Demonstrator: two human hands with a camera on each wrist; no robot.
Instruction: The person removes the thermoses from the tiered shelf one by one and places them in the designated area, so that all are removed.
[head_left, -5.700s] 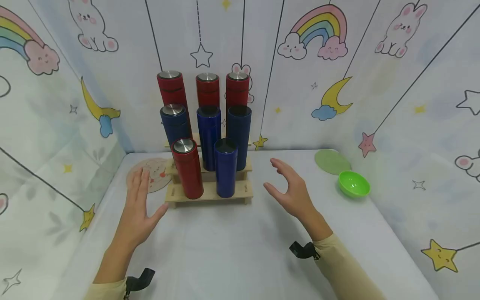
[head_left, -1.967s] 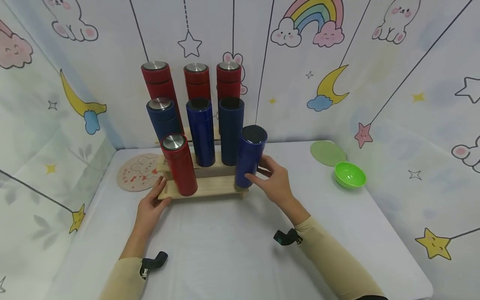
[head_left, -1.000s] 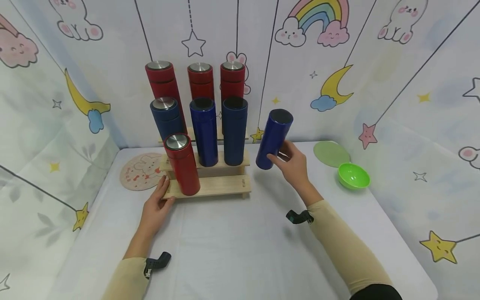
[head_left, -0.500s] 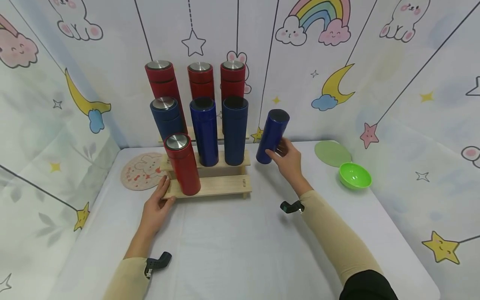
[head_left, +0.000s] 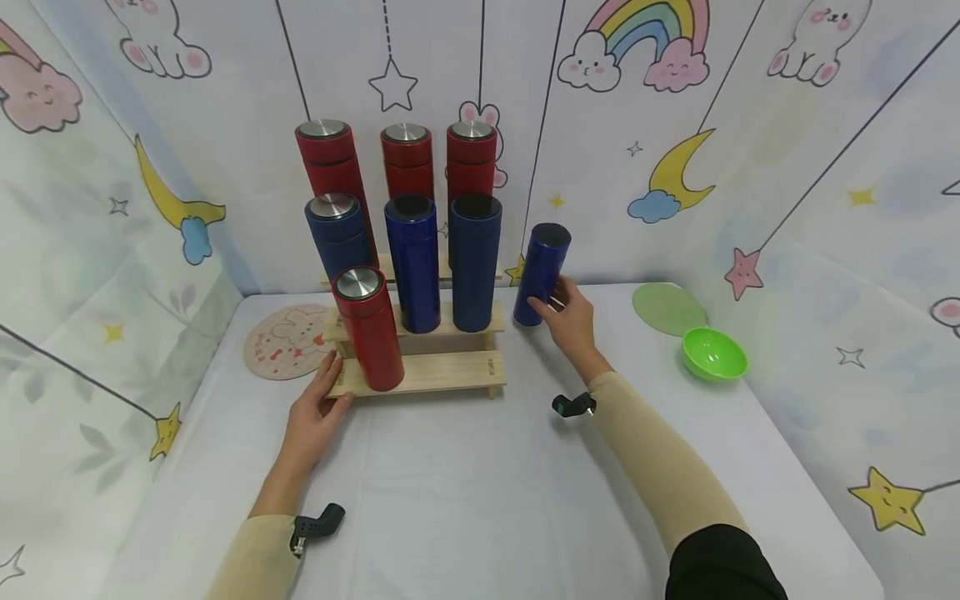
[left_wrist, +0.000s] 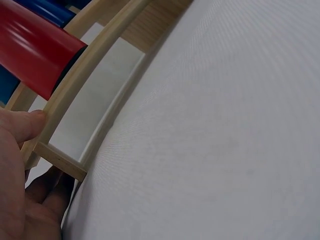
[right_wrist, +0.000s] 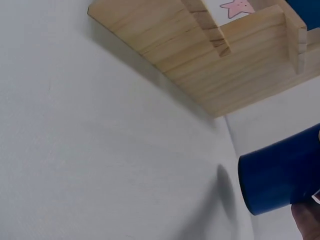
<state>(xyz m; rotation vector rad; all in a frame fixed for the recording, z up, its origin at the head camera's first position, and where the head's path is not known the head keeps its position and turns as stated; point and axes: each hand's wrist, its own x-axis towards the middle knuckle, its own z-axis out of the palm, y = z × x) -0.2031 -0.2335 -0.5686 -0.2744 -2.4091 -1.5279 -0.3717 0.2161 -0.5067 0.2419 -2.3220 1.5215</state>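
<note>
A wooden stepped stand [head_left: 450, 372] carries red and blue thermos bottles on its tiers. My left hand [head_left: 313, 417] grips the left end of its lowest step; in the left wrist view the thumb [left_wrist: 25, 124] lies on the board's edge and the fingers reach behind the end piece. One red thermos [head_left: 369, 329] stands on that step beside this hand. Right of the stand, my right hand [head_left: 572, 325] holds a blue thermos [head_left: 542, 271] low on its body, slightly tilted. In the right wrist view the bottom of this blue thermos [right_wrist: 280, 170] is raised above the tabletop, with its shadow below.
A green bowl [head_left: 714, 354] and a flat green round mat [head_left: 667, 308] are at the right. A pink round mat [head_left: 285, 342] lies left of the stand. The patterned cloth wall [head_left: 600, 167] rises behind the white table [head_left: 442, 492].
The blue thermos has left the right end of the lowest step and moved right and back in my right hand, recently shifting slightly left. My left hand came to the stand's left end and stayed.
</note>
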